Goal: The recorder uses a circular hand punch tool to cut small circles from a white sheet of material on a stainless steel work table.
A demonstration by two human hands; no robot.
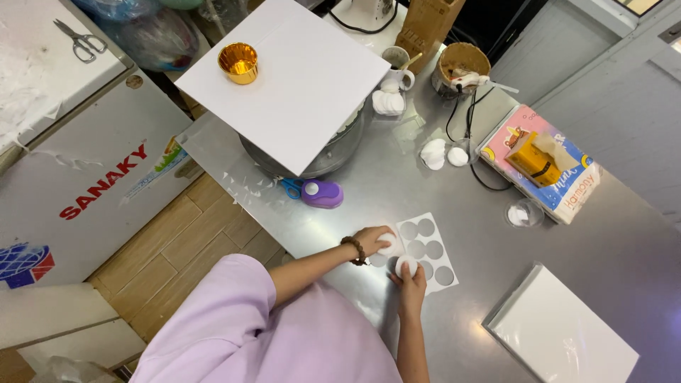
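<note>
The person's left hand (374, 239), with a bead bracelet (355, 250) at the wrist, rests curled on a white paper sheet (425, 250) punched full of round holes, its fingers closed around a small white paper disc (387, 245). Just near of it, the right hand (410, 278) pinches another white disc (406, 266) between fingertips and thumb, at the near edge of the same sheet. The sheet lies flat on a steel table (496, 284).

Far and to the left of the hands sits a purple hole punch (319, 193) with a blue handle, with small paper scraps (245, 188) scattered around it. Beyond it a large white board (298, 85) rests on a round metal stand, and a gold foil cup (239, 62) stands on the board. To the right, near the table's far side, lie little stacks of white discs (433, 153), a black cable (468, 128) and a colourful tissue pack (543, 163). At the near right lies a white pad in clear wrap (564, 330). Scissors (80, 41) lie on a freezer at the far left.
</note>
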